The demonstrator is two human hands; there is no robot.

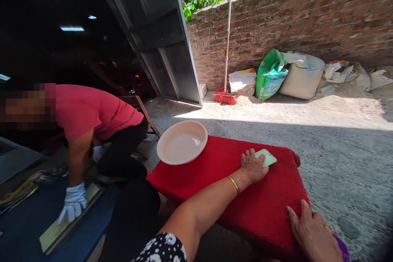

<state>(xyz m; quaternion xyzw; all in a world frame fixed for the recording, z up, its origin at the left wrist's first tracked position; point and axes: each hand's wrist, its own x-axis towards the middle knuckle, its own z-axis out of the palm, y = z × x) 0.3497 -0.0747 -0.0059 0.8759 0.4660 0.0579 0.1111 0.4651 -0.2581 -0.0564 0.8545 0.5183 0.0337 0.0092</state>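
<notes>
My left hand [253, 167] is closed on a flat mint-green piece [266, 159] with rounded corners, pressed against a red cloth-covered board [221, 172]. A gold bangle circles that wrist. The piece looks like a plastic scraper, though its exact kind is unclear. At the board's near right edge rests my right hand [316, 229], fingers apart and holding nothing, with a ring and a purple cuff showing. A wide pale basin [183, 141] sits at the board's far left corner.
On the left, a co-worker in a red shirt [89, 106] presses a gloved hand [73, 204] on a long pale bar [72, 217] over a dark blue surface [92, 233]. Beyond stand a metal door [172, 41], a broom [225, 97], a green sack [270, 75] and a brick wall [307, 24].
</notes>
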